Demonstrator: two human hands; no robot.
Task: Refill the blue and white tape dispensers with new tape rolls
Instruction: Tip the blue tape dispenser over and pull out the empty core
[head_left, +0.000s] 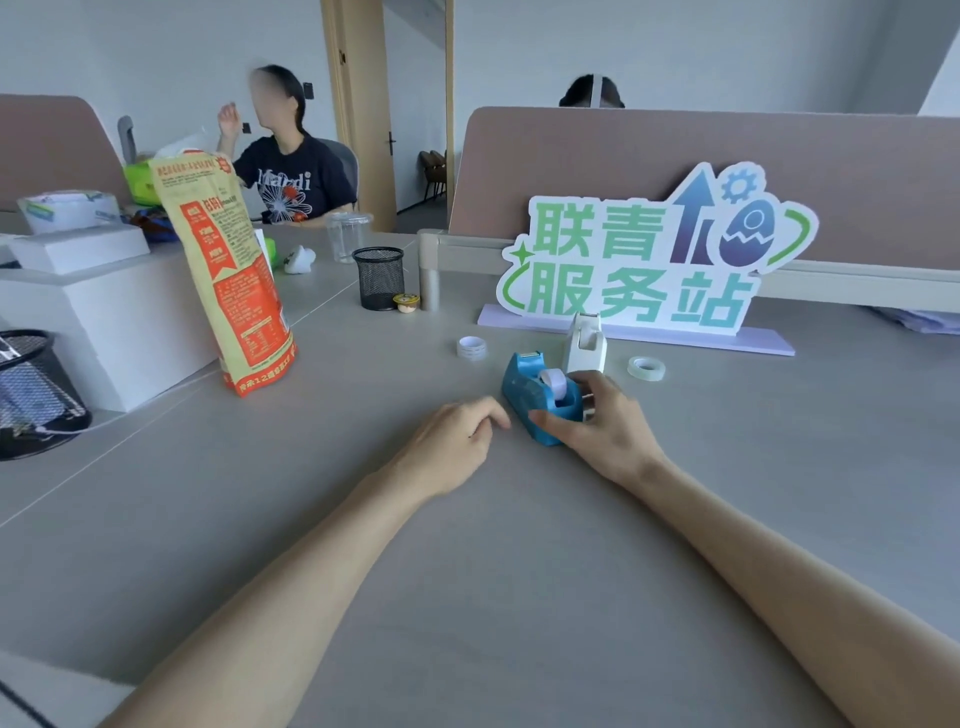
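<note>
A blue tape dispenser (527, 389) sits on the grey desk with a pale roll (553, 379) in its cradle. My right hand (602, 421) grips its near end, thumb on the left side and fingers on the right. My left hand (457, 436) rests on the desk just left of the dispenser, fingers curled and holding nothing. A white tape dispenser (584, 343) stands upright right behind the blue one. One loose tape roll (471, 347) lies to the left, and a clear roll (646, 368) lies to the right.
A green-lettered sign (644, 260) on a lilac base stands behind the dispensers. An orange and tan bag (234, 280) stands at left beside white foam boxes (104, 312). A black mesh cup (379, 278) and a small cylinder (429, 286) stand further back. A person sits at the far left.
</note>
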